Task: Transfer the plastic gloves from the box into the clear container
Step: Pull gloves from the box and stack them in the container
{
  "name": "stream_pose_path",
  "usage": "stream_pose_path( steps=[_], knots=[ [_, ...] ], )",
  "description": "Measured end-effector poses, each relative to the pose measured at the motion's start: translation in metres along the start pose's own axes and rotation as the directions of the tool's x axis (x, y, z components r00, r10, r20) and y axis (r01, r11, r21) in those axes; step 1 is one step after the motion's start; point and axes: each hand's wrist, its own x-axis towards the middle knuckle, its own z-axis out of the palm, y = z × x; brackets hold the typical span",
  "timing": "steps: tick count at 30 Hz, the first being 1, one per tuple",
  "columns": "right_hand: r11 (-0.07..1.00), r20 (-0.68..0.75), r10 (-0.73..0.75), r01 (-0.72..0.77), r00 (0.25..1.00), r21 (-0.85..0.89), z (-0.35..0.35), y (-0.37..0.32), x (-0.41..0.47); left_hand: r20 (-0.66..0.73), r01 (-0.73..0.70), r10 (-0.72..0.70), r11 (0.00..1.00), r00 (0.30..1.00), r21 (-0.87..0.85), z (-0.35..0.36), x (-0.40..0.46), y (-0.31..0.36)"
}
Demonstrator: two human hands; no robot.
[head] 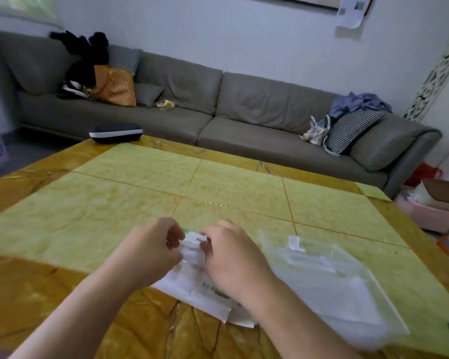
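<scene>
A flat white glove box [192, 286] with green print lies on the table near its front edge. My left hand [151, 252] and my right hand [231, 255] meet over the box's far end, and both pinch a wad of thin whitish plastic gloves [192, 248] there. The image is blurred, so the exact finger hold is unclear. To the right of the box lies the clear container [329, 278], a flat see-through pouch with a white tab at its far end.
The yellow and orange table [218, 182] stretches ahead. A dark case [116, 132] sits at its far left corner. A grey sofa [244, 110] with cushions and clothes stands behind. Pink bins [425, 211] and clutter are on the floor at the right.
</scene>
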Motion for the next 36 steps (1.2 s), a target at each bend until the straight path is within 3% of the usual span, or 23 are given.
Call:
stream_pose_path(
  steps=[3,7,12,17,19,21,23,25,27,29,31,33,34,36],
  knots=[
    [0.999,-0.002,0.034,-0.034,0.999,-0.042,0.013,-0.008,0.019,0.016,-0.027,0.027,0.999,1.0,0.029,0.0,0.0,0.0],
    [0.993,0.009,0.076,-0.077,0.997,0.086,0.019,-0.007,0.027,0.038,-0.045,0.042,0.996,0.998,0.076,-0.001,0.001,-0.002],
    [0.917,0.027,0.199,-0.196,0.98,0.348,0.012,-0.003,0.031,0.06,-0.076,0.066,0.983,0.996,0.169,0.002,0.002,-0.004],
    [0.802,-0.042,0.193,-0.133,0.98,0.582,-0.01,-0.001,0.031,0.145,-0.126,0.089,0.954,0.985,0.273,0.005,-0.005,0.001],
    [0.821,0.023,0.178,-0.162,0.984,0.548,-0.014,-0.002,0.03,0.201,-0.157,0.097,0.938,0.975,0.31,0.005,-0.011,0.004],
    [0.929,0.082,0.125,-0.145,0.989,0.341,-0.016,-0.003,0.028,0.205,-0.172,0.106,0.924,0.973,0.34,0.006,-0.015,0.007],
    [0.951,0.019,0.08,-0.082,0.997,0.297,-0.023,-0.006,0.026,0.172,-0.159,0.104,0.925,0.98,0.346,0.009,-0.017,0.009],
    [0.857,-0.101,0.111,-0.044,0.989,0.513,-0.039,-0.005,0.024,0.158,-0.143,0.092,0.926,0.983,0.349,0.011,-0.017,0.01],
    [0.577,-0.129,0.205,-0.014,0.97,0.817,-0.059,-0.003,0.021,0.17,-0.119,0.064,0.935,0.983,0.334,0.01,-0.017,0.009],
    [0.33,-0.083,0.243,-0.002,0.966,0.944,-0.075,0.002,0.015,0.143,-0.082,0.048,0.968,0.989,0.236,0.006,-0.017,0.012],
    [0.241,-0.048,0.25,-0.015,0.967,0.97,-0.084,0.01,0.007,0.016,-0.017,0.016,1.0,1.0,0.012,-0.002,-0.015,0.019],
    [0.174,-0.014,0.271,-0.035,0.962,0.984,-0.088,0.02,-0.002,-0.079,0.009,-0.035,0.95,0.996,-0.311,-0.013,-0.011,0.029],
    [0.155,0.002,0.276,-0.046,0.961,0.987,-0.088,0.024,-0.006,-0.047,0.003,-0.035,0.83,0.998,-0.558,-0.019,-0.012,0.034],
    [0.164,0.008,0.271,-0.054,0.963,0.985,-0.087,0.031,-0.015,0.125,0.078,0.101,0.382,0.987,-0.921,-0.028,-0.018,0.047]
  ],
)
